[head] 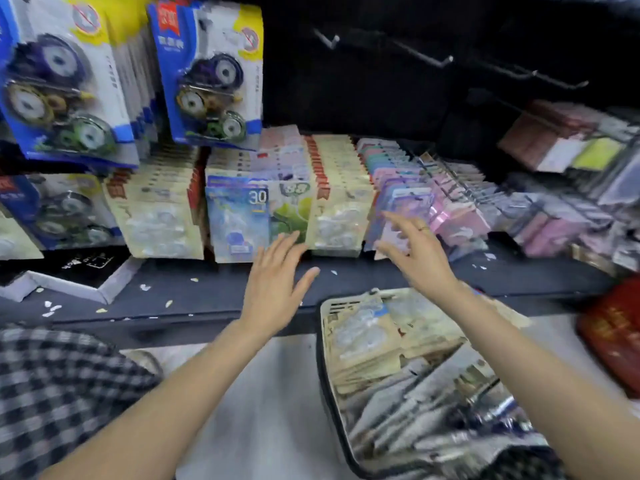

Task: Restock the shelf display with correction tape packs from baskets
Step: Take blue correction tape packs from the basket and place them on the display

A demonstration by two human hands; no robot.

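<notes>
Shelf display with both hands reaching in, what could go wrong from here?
1. The left hand and right hand are open at the front of upright rows of packs; a nudge could tip a row forward off the shelf.
2. The basket sits at the shelf edge below the right forearm, which might knock it.
3. Neighbouring rows look alike, so packs may be misfiled.

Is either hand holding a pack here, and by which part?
Nothing is held. The left hand and right hand reach open-fingered toward the cream-coloured carded packs standing on the shelf.
</notes>
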